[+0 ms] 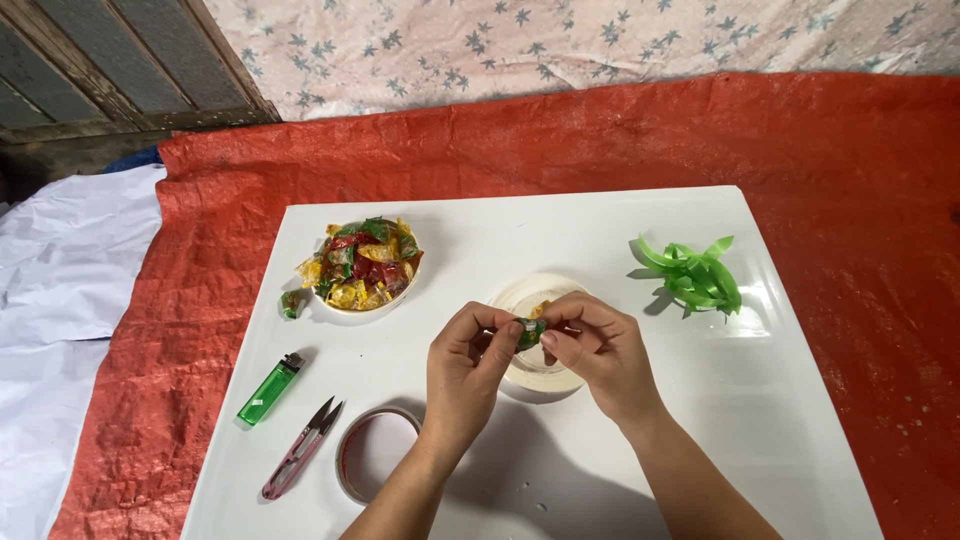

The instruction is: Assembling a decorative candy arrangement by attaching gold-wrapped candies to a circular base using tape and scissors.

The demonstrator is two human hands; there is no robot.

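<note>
We see home craft spot: white board (560,230) on red tarp (800,150), floral cloth (560,40), wooden shutter (90,70).

Lighter (270,390), snips (302,447) and tape roll (377,454) lie left of the hands (535,350).

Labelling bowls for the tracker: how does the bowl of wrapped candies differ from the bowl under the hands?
The candy bowl is heaped with red, yellow and green wrapped candies; the white bowl looks nearly empty. The candy bowl sits in full view at the board's far left; the white bowl is partly hidden by both hands. Both are round, pale, on the white board.
</note>
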